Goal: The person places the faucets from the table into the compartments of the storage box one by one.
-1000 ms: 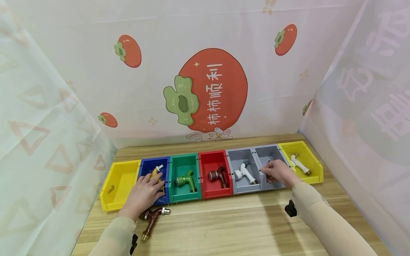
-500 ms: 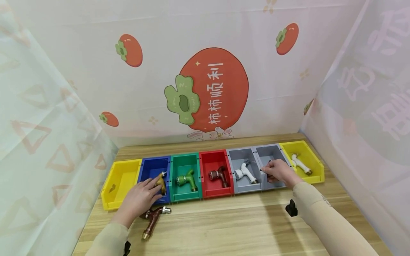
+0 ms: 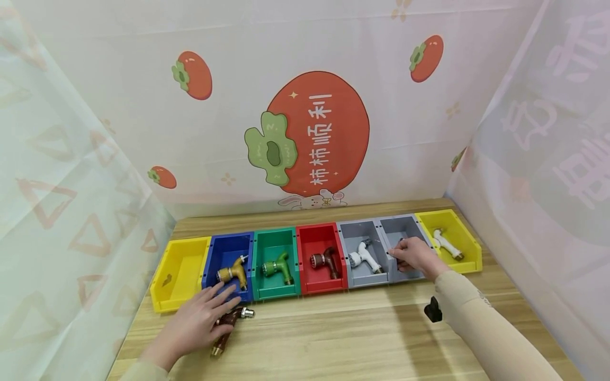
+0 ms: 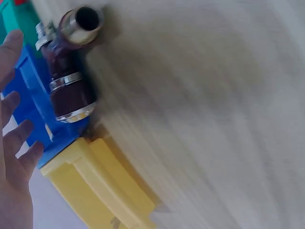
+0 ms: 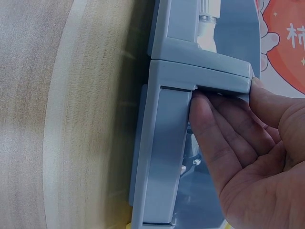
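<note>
My left hand (image 3: 195,323), fingers spread, hovers over a dark brown faucet (image 4: 72,98) lying on the table; part of that faucet is hidden beneath the hand in the head view. Just beyond the fingertips, a yellow faucet (image 3: 235,272) lies in the blue bin (image 3: 224,242). With thumb and fingers on either side, my right hand (image 3: 415,256) pinches the side wall of a grey bin (image 5: 174,143), second from the right in the row. A dark piece (image 5: 191,149) inside that bin is mostly hidden by the hand.
A green faucet (image 3: 278,268) is in the green bin (image 3: 274,239), another brown faucet (image 3: 328,263) in the red bin (image 3: 316,234). White faucets lie in the other grey bin (image 3: 355,231) and right yellow bin (image 3: 452,222). The left yellow bin (image 3: 183,259) ends the row.
My left hand has let go of the yellow faucet, which now rests in the blue bin, and has drawn back toward the brown faucet. The right hand keeps its place.
</note>
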The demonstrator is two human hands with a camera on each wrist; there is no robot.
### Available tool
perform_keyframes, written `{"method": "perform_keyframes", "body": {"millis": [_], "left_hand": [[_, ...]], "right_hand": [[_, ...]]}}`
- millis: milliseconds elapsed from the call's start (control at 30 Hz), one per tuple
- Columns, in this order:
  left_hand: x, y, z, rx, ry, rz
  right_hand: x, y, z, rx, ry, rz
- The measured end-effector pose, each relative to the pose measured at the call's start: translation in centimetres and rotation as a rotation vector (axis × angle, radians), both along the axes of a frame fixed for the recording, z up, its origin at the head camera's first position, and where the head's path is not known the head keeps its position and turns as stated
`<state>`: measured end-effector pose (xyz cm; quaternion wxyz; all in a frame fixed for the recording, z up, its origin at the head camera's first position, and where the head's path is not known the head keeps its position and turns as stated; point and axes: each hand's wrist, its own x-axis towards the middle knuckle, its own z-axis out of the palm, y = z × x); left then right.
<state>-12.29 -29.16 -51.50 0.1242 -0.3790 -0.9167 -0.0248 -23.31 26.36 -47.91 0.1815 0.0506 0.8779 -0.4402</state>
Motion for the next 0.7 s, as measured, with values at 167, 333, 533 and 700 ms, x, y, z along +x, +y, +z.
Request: {"method": "perform_keyframes", "body": {"millis": [167,333,533,700], "left_hand": [[1.7,-0.3,-0.1,-0.052,-0.098,-0.029],[3.0,-0.8,-0.9,-0.118,-0.216,-0.051],[3.9,-1.6,-1.6,-0.154,-0.241,-0.06],[4.2,-2.1,-2.0,-0.136,-0.149,-0.082]], "right_hand": [[-0.1,0.1,-0.1,-0.003,-0.01,-0.002],[-0.3,0.1,-0.1,-0.005,-0.022,-0.006],[-0.2,0.1,-0.1,-0.005,-0.017,-0.005],[0.0,-0.1,0.1,0.005,-0.007,-0.006]]}}
